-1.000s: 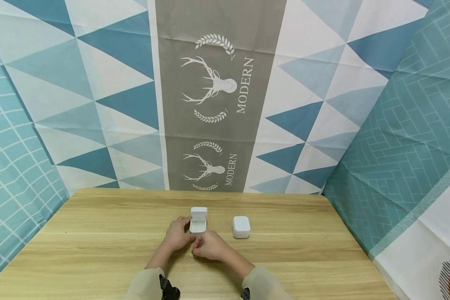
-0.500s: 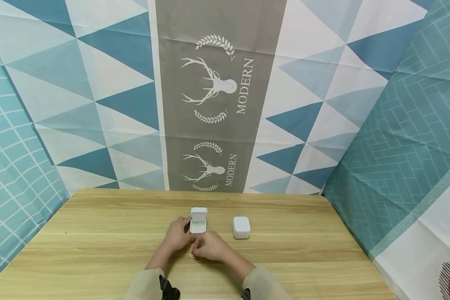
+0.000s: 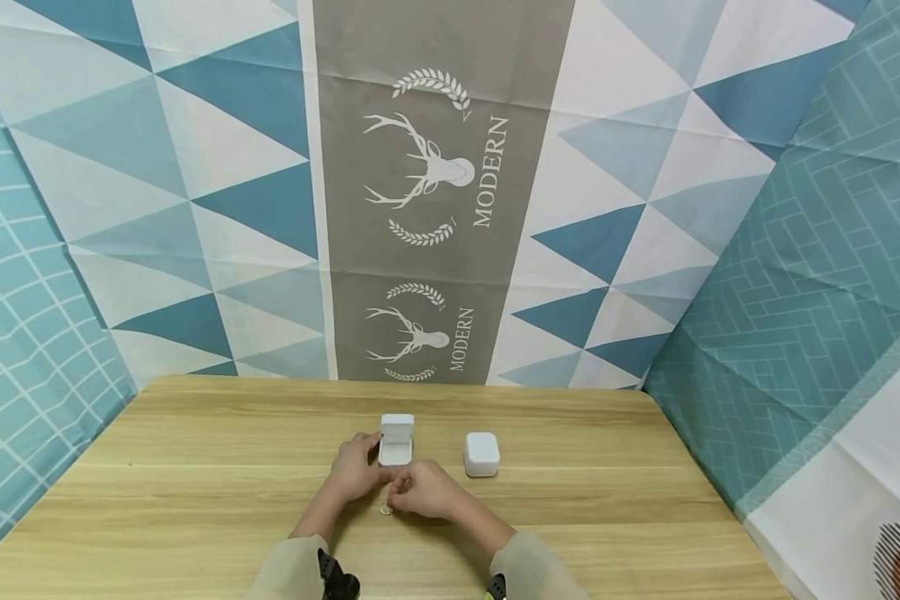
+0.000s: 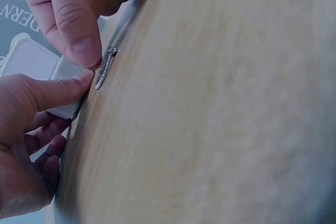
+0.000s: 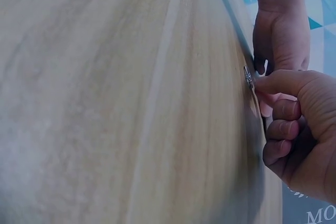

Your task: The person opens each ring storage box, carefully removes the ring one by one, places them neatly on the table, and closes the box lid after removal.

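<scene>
A small white ring box point(image 3: 396, 452) stands on the table with its lid raised; no ring shows in it. My left hand point(image 3: 355, 471) holds this box, thumb along its front and the other fingers at its left side. Just in front of the box, my right hand point(image 3: 425, 490) pinches a silver ring point(image 4: 106, 68) between thumb and index finger, low at the tabletop. Small clear stones line the ring's band. In the right wrist view the ring sits at the fingertips, its far part hidden, while the other right fingers point(image 5: 283, 128) curl in.
A second white box point(image 3: 482, 454), closed, stands to the right of the open one. The wood-grain table point(image 3: 217, 467) ends at a patterned cloth backdrop point(image 3: 435, 250), with blue-green cloths on both sides.
The right hand and the ring have shifted very slightly to the right. The left hand and both boxes look the same as before.
</scene>
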The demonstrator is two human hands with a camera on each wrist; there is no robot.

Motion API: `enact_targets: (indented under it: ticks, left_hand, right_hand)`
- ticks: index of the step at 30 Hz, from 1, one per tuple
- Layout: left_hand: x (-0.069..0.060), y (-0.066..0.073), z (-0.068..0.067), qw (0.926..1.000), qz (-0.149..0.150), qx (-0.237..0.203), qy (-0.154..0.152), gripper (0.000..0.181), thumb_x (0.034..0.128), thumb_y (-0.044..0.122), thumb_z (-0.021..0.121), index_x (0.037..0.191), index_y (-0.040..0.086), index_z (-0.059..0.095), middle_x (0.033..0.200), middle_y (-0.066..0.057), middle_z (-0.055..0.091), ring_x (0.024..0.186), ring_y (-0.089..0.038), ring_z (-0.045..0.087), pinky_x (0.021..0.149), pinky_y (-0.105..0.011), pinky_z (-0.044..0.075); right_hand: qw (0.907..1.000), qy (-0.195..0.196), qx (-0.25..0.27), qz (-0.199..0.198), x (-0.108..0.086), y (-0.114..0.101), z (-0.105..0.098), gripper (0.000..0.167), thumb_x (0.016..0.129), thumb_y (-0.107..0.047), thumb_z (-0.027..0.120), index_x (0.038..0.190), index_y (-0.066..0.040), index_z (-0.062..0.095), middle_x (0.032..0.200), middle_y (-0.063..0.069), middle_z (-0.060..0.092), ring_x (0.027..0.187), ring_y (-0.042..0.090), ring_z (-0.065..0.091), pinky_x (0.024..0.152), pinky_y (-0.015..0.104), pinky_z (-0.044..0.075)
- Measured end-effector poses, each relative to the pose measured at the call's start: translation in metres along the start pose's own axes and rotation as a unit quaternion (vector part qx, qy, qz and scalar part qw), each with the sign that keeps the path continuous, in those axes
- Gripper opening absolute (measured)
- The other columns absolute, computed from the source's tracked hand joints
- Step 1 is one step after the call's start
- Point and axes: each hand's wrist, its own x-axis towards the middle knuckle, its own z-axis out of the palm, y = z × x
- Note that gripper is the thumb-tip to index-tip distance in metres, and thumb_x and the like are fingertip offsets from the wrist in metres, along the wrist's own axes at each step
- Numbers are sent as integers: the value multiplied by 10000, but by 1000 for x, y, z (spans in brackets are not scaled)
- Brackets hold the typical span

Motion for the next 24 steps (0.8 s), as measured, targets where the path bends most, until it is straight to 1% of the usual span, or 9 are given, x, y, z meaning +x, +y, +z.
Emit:
enact_targets:
  ticks: [5, 8, 13, 16, 22, 24]
  left_hand:
    - [0, -1, 1, 10000, 5, 1, -20, 729, 689, 249, 815, 1300, -20, 525, 1184, -193, 583, 1107, -384, 503, 957, -530, 398]
    - [0, -1, 1, 10000, 15, -8, -13, 731, 687, 247, 816, 1300, -22, 524, 1186, -196, 583, 1099, -382, 504, 955, -528, 398]
    - [-1, -1, 1, 9999, 93, 12, 51, 715, 693, 246, 813, 1291, -26, 531, 1168, -197, 589, 1085, -385, 512, 948, -529, 402]
    - [-2, -2, 1, 9999, 131, 43, 82, 706, 696, 244, 811, 1282, -36, 536, 1153, -199, 593, 1075, -387, 516, 943, -530, 404]
    - [0, -2, 0, 10000, 62, -5, 39, 685, 700, 169, 798, 1289, -48, 523, 1178, -208, 581, 1104, -400, 506, 950, -542, 397]
    - [0, -1, 0, 10000, 39, -41, 31, 700, 697, 177, 803, 1294, -48, 516, 1189, -206, 577, 1113, -400, 502, 951, -544, 396]
  right_hand:
    - [9994, 15, 325, 117, -2, -2, -3, 74, 788, -147, 701, 724, -111, 695, 508, -145, 509, 442, -23, 424, 437, 133, 347]
    - [9990, 70, 424, 95, -2, -1, -5, 81, 801, -147, 687, 733, -103, 688, 480, -140, 492, 422, -22, 424, 422, 134, 336]
    - [9987, 178, 476, -32, -3, 0, -9, 101, 833, -159, 667, 769, -83, 685, 481, -119, 488, 414, -15, 413, 416, 136, 320]
    - [9985, 235, 497, -40, -3, 0, -11, 116, 842, -171, 662, 780, -76, 688, 489, -110, 476, 417, -9, 402, 414, 139, 311]
    - [9984, 430, 378, -30, -2, 1, -14, 174, 854, -235, 651, 774, -86, 690, 521, -109, 477, 433, -1, 398, 412, 154, 301]
    - [9983, 484, 334, -20, -1, 2, -15, 187, 856, -253, 651, 776, -88, 692, 534, -108, 475, 440, 3, 390, 412, 161, 297]
